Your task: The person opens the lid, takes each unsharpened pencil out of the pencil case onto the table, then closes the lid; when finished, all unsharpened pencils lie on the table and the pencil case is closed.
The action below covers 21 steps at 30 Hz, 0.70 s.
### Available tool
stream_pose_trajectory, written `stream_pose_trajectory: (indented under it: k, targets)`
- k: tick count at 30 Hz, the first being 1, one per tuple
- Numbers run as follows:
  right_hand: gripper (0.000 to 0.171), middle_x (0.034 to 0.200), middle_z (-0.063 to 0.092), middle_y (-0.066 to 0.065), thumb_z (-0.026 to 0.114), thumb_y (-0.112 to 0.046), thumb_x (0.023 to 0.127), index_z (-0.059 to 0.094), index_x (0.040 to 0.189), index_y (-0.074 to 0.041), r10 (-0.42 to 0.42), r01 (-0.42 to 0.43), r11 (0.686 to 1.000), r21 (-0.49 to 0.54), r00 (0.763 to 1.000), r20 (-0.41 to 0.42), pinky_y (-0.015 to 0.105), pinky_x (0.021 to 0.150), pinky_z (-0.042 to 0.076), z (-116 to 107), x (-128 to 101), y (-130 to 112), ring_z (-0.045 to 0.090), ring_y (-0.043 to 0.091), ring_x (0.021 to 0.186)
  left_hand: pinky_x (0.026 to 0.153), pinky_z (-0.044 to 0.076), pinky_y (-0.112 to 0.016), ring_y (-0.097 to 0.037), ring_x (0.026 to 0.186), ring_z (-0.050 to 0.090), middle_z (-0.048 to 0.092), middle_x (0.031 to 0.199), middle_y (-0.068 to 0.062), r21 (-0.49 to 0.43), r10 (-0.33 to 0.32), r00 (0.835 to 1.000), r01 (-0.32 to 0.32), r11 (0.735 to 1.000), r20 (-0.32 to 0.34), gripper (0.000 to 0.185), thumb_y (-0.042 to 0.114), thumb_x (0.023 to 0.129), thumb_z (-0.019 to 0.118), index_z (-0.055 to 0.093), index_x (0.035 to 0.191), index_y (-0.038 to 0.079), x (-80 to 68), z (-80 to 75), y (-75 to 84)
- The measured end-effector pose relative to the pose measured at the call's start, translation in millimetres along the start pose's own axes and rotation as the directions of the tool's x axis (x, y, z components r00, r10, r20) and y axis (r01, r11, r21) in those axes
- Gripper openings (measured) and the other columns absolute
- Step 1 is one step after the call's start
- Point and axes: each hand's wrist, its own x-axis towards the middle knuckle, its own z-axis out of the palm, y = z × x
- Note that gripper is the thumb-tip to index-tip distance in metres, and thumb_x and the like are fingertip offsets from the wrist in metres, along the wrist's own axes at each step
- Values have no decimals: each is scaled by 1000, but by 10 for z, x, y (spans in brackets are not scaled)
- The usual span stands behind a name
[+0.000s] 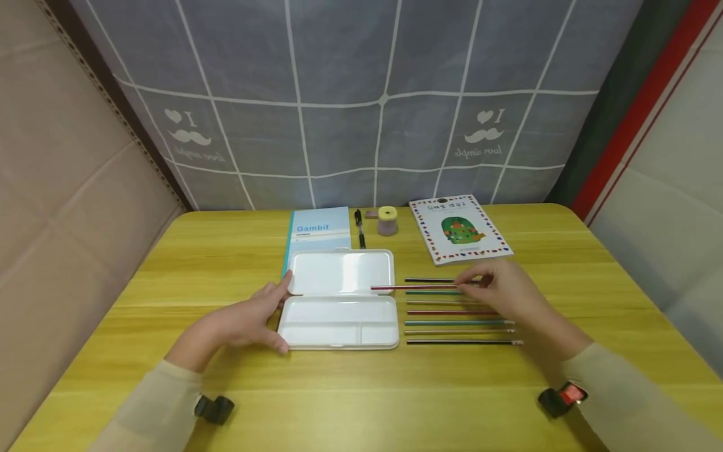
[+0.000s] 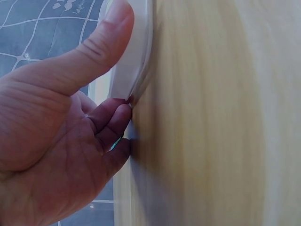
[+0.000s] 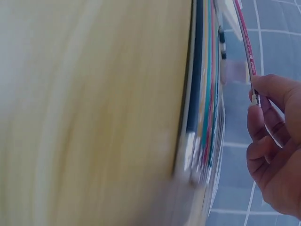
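Observation:
A white hinged pencil case (image 1: 339, 323) lies unfolded on the table, its lid (image 1: 341, 272) laid back and its tray divided into compartments. My left hand (image 1: 248, 320) rests against the case's left side, thumb at the front corner and fingers spread toward the lid. In the left wrist view, the thumb (image 2: 89, 59) lies along the white edge. Between thumb and fingertips, my right hand (image 1: 505, 289) pinches a red pencil (image 1: 412, 287) near its end. Its other end reaches over the lid's right edge. Below it, several pencils (image 1: 457, 323) lie in a row, some partly hidden by the hand.
Behind the case are a light-blue notebook (image 1: 322, 223), partly covered by the lid, a black pen (image 1: 359, 229) and a yellow-topped cylindrical item (image 1: 386, 221). A white booklet (image 1: 460, 229) lies at the back right. A grey gridded cloth (image 1: 339, 138) hangs behind the table.

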Motion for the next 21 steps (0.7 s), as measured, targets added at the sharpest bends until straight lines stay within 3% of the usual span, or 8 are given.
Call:
stream_pose_trajectory:
  k: [8, 21]
  targets:
    - [8, 99, 72, 3, 80, -17, 94, 84, 101, -17, 107, -107, 994, -26, 994, 6, 28, 61, 49, -204, -84, 217, 60, 14, 72, 120, 22, -63, -41, 148, 28, 39, 151, -19, -2, -3, 1000, 3, 1000, -2, 142, 43, 78, 89, -18, 163, 3, 6, 18, -45]
    - [5, 97, 76, 4, 81, -17, 92, 84, 97, -15, 115, -113, 988, -104, 993, 16, 28, 56, 42, -252, -81, 403, 52, 13, 64, 118, 26, -61, -37, 141, 39, 40, 148, -19, -22, 24, 1000, -24, 999, 0, 142, 39, 78, 90, -17, 163, 0, 15, 14, -20]
